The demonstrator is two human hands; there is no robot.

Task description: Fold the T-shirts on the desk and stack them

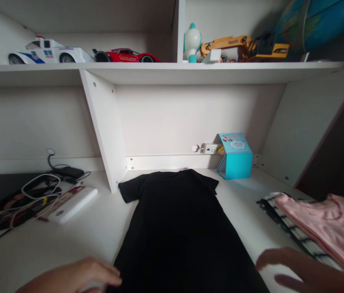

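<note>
A black T-shirt [178, 228] lies spread flat on the white desk [83, 236], its neck toward the back wall and both short sleeves out to the sides. At the shirt's lower left edge is my left hand [74, 276], fingers stretched over the fabric's border; whether they touch it I cannot tell. My right hand [303, 270] hovers off the shirt's lower right side, thumb and fingers apart with nothing between them. The shirt's bottom hem is out of frame.
Folded clothes, a pink shirt [333, 224] on top, lie at the right. A blue desk calendar [239, 165] stands at the back. Tangled cables [42, 191] and a white box [72, 205] sit left of a vertical divider [99, 130]. Toy vehicles fill the shelf [160, 67] above.
</note>
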